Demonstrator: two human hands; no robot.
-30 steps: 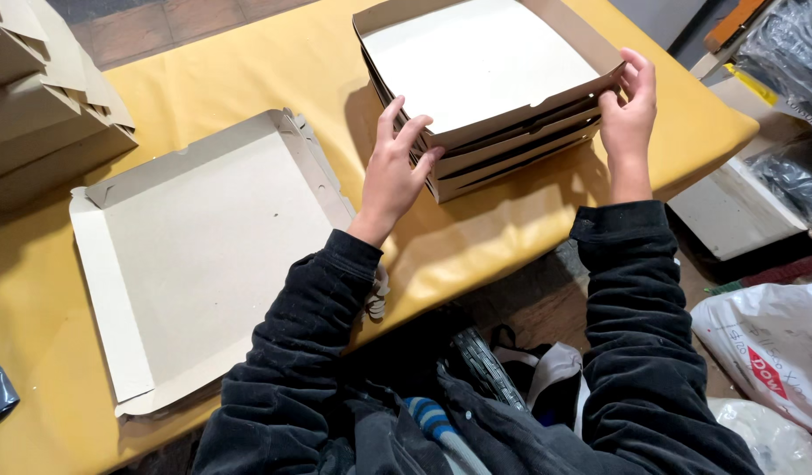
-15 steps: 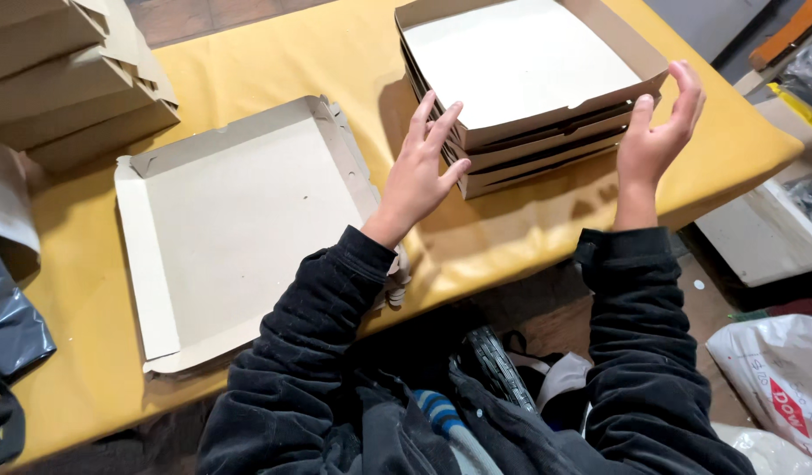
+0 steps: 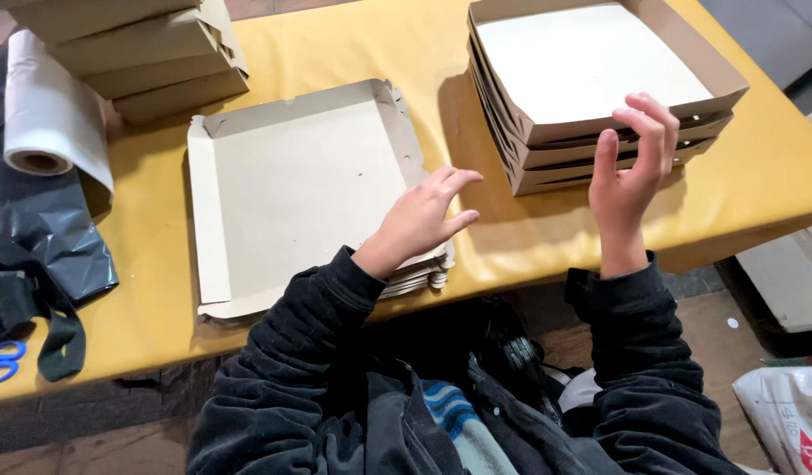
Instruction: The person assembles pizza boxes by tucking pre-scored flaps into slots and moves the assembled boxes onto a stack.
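A stack of folded, open cardboard box trays (image 3: 599,66) stands at the back right of the yellow table (image 3: 353,44). My right hand (image 3: 633,171) hovers just in front of that stack, fingers apart and holding nothing. My left hand (image 3: 421,220) hangs open over the near right corner of a pile of flat, unfolded cardboard blanks (image 3: 300,189) in the middle of the table. Neither hand touches a box.
Closed cardboard boxes (image 3: 142,53) are stacked at the back left. A roll of white plastic (image 3: 50,114) and a black plastic bag (image 3: 36,246) lie at the left edge, with blue scissors (image 3: 0,359) below. A white bag (image 3: 789,418) sits on the floor at right.
Both hands have let go of the tray stack and pulled back toward me. My left hand has swung left over the flat blanks. The view has shifted left.
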